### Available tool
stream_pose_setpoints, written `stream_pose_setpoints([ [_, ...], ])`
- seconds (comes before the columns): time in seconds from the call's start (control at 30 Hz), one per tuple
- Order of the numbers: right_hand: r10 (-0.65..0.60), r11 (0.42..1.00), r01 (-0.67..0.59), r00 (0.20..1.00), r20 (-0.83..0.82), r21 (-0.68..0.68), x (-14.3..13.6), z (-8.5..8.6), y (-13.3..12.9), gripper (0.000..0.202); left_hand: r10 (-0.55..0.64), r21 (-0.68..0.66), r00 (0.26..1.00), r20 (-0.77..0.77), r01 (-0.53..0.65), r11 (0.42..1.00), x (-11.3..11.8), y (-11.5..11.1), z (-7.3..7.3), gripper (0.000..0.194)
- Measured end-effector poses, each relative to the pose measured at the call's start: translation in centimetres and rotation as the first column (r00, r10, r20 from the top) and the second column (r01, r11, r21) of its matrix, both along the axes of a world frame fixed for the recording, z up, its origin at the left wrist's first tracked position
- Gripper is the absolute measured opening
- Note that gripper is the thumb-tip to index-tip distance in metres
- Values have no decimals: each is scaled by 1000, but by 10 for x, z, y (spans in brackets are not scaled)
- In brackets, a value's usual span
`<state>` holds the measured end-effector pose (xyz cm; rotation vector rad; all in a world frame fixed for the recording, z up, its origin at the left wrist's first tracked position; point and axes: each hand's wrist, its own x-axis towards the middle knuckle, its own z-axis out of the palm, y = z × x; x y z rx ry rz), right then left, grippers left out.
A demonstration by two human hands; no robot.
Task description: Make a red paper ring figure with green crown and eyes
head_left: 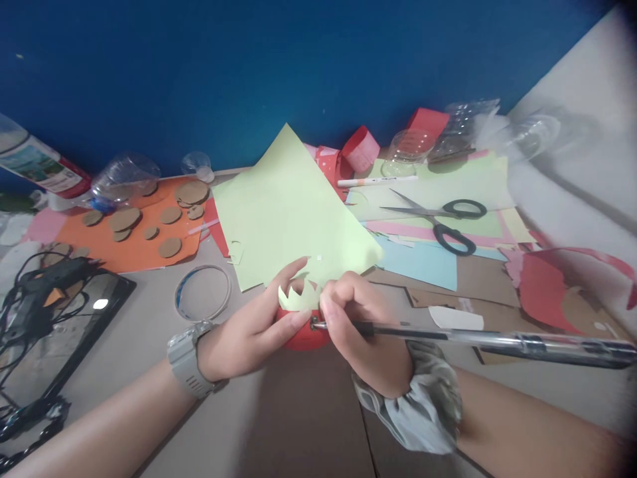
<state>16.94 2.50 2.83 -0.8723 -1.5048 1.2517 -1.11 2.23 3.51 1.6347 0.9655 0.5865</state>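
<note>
A small red paper piece (304,340) with a pale green zigzag-cut paper rim (297,298) sits in front of me. My left hand (266,318) grips it from the left, its thumb across the front. Pinched in my right hand (355,318) is a clear ballpoint pen (468,338) with a black cap end. The pen's tip touches or nearly touches a small dark mark on the red paper, beside my left thumb. Behind both hands lies a large light green sheet (288,206).
Scissors (438,216) lie on coloured paper at the right, near a white marker (377,180). A tape roll (203,293) is left of my left hand. Cardboard discs (170,247) rest on orange paper (107,249). A dark cabled device (54,325) stands far left.
</note>
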Motion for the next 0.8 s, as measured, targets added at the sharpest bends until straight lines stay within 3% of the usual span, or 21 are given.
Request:
stream_pose_setpoints([
  [0.8, -55, 998, 55, 998, -23, -17, 0, -2, -1, 30, 26, 10, 999, -35, -25, 1000, 0, -2, 1, 59],
])
